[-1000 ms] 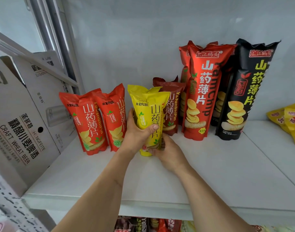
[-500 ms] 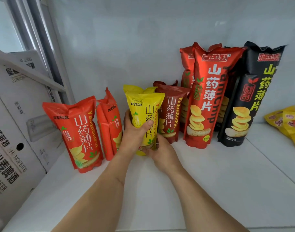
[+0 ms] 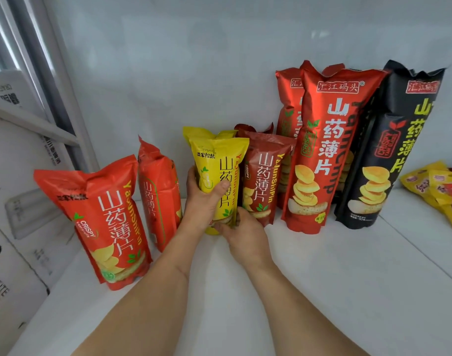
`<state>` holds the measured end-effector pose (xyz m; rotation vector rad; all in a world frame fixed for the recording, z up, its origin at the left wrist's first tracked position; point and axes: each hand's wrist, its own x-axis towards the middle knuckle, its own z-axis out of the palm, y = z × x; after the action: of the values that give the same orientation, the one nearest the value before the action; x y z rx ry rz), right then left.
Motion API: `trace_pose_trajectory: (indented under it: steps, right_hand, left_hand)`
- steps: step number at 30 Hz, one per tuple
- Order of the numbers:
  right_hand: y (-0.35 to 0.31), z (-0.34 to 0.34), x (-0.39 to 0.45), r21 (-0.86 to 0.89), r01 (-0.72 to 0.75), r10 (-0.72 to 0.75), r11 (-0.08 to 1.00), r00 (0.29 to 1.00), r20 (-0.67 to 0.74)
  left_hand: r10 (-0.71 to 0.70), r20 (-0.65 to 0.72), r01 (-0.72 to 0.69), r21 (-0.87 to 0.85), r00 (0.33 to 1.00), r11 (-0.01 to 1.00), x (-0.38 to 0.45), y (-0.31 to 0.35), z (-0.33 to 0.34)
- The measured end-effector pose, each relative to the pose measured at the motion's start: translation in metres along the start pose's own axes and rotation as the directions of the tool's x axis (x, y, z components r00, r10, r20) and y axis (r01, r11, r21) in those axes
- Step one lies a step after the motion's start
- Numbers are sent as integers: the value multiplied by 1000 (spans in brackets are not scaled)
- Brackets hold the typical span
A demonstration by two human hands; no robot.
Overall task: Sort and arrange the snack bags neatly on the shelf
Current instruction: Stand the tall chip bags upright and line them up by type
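A yellow chip bag [image 3: 219, 163] stands upright on the white shelf [image 3: 322, 265], with a second yellow bag behind it. My left hand [image 3: 202, 201] grips its left side, thumb across the front. My right hand [image 3: 243, 235] holds its lower right corner. To its left stand two orange-red bags [image 3: 104, 214] [image 3: 158, 191]. On its right is a dark red bag [image 3: 263, 176], then a tall red bag [image 3: 330, 150] with another tall red one behind, and a tall black bag [image 3: 394, 150].
White cardboard beer boxes [image 3: 17, 191] lean at the left beside a grey metal upright [image 3: 53, 80]. Yellow snack packets [image 3: 435, 188] lie flat at the far right. The shelf's white back wall [image 3: 194, 60] rises behind the bags.
The view has moved closer to the shelf and lower. Both hands stay on the yellow bag, which has shifted back in line with the dark red bag.
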<state>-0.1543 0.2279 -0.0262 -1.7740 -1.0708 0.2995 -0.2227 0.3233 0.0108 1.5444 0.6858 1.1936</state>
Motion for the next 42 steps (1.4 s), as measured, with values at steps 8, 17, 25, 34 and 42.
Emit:
trace_pose_trajectory:
  steps: [8,17,25,34,42]
  right_hand:
    - [7,8,5,-81,-34,26,996,995,-93]
    - [6,2,-1,-155,-7,-5,988,997,-76]
    - [2,-17,-26,-317,104,-100,943,995,30]
    - [-20,-27,-55,-263,217,-184,940,972,146]
    - [-57,-1,-64,128,103,-127,986,972,195]
  left_hand:
    - [-24,14,24,-26,1000,999,12,-5,9]
    - [-15,-4,16,50,1000,999,1,4,8]
    - [-62,-7,62,133,998,989,-42,22,9]
    - [-58,-115,95,351,992,932,-115,33,-25]
    - [243,-484,-11,433,841,901,-155,41,-86]
